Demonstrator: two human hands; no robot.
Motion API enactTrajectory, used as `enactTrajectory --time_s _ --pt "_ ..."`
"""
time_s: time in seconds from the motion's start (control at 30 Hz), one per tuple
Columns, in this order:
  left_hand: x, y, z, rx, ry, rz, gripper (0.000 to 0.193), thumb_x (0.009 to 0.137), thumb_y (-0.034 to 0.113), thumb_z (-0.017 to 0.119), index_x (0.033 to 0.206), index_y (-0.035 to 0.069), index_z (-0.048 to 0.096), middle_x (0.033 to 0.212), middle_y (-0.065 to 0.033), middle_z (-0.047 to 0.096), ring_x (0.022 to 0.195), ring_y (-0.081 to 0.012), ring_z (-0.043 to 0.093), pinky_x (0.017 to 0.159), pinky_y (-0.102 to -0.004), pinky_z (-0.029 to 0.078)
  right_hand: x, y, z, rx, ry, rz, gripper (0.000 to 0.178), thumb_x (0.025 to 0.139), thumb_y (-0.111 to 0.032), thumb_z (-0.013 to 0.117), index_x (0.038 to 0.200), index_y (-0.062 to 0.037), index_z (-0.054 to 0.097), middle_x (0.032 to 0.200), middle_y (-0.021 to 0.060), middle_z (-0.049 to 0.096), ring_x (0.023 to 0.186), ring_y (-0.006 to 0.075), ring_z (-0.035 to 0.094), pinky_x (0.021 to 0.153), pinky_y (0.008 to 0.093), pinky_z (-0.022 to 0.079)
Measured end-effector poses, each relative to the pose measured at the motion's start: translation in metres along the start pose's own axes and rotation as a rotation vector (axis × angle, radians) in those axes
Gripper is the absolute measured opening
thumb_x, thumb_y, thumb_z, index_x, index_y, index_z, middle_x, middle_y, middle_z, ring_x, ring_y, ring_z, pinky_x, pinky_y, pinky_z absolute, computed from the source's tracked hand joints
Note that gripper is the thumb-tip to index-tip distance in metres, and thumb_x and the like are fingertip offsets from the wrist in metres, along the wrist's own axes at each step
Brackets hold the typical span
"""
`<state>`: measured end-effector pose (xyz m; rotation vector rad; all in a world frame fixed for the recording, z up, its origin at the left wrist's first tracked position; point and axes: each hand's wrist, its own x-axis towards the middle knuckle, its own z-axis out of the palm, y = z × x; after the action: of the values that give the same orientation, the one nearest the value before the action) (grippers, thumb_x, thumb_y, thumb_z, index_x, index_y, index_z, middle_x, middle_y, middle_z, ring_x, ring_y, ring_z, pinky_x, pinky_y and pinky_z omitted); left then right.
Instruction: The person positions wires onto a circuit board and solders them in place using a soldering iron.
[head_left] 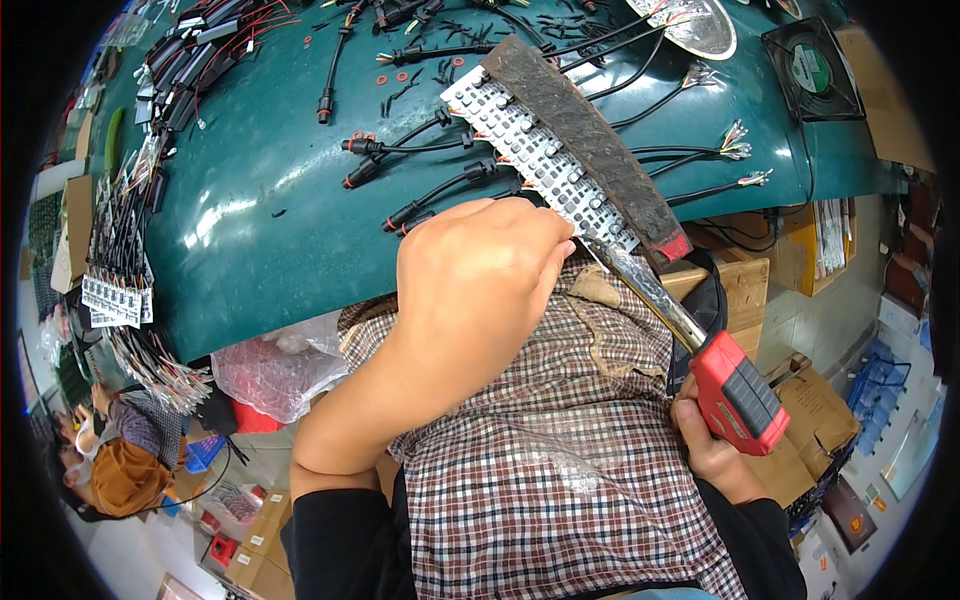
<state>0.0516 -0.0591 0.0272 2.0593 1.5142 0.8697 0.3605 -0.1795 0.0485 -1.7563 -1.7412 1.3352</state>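
A white circuit board panel (548, 150) with rows of small pads lies slanted on the table, against a dark, worn bar (590, 145) with a red end. Over the panel's near end is my left hand (478, 280), its fingers pinched together; what they hold is hidden. My right hand (712, 455) grips the red and black handle of a soldering iron (740, 395). The iron's metal tip reaches the panel's near corner, close to my left fingertips. Short black cables with connectors (435, 195) run up to the panel's left edge, some partly behind my left hand.
Stripped cable ends (735, 145) fan out right of the bar. A metal dish (700, 28) and a black fan (815, 70) stand at the far right. Bundled wired boards (118, 298) line the left edge of the green table (250, 270). Another person (135, 455) sits at lower left.
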Motion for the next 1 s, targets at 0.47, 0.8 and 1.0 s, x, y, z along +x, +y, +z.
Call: enactTrajectory --time_s 0.47,0.8,1.0 --pt "0.001 0.013 -0.002 0.200 -0.067 0.022 0.010 0.077 0.007 0.081 0.084 0.006 0.073 0.077 -0.0078 0.071 0.071 -0.0270 0.070 0.064 -0.0374 0.055 0.005 -0.007 -0.001 -0.051 -0.051 -0.019 0.022 0.082 -0.004 0.076 0.103 0.0004 0.070 0.091 0.0147 0.068 0.077 0.0316 0.067 0.070 0.0389 0.053" --pt "0.002 0.013 -0.001 0.211 -0.077 0.028 0.012 0.076 0.007 0.081 0.084 0.006 0.072 0.076 -0.0077 0.070 0.071 -0.0271 0.069 0.063 -0.0380 0.054 0.021 -0.018 -0.002 -0.153 0.033 -0.348 0.023 0.081 -0.005 0.076 0.102 0.0006 0.069 0.091 0.0156 0.068 0.079 0.0334 0.067 0.071 0.0406 0.053" --pt "0.004 0.014 -0.001 0.204 -0.080 0.024 0.012 0.076 0.006 0.080 0.084 0.006 0.072 0.076 -0.0077 0.070 0.071 -0.0271 0.069 0.064 -0.0379 0.054 0.018 -0.014 0.001 -0.109 0.008 -0.276 0.021 0.081 -0.005 0.075 0.101 0.0006 0.069 0.089 0.0145 0.067 0.077 0.0324 0.067 0.070 0.0396 0.053"
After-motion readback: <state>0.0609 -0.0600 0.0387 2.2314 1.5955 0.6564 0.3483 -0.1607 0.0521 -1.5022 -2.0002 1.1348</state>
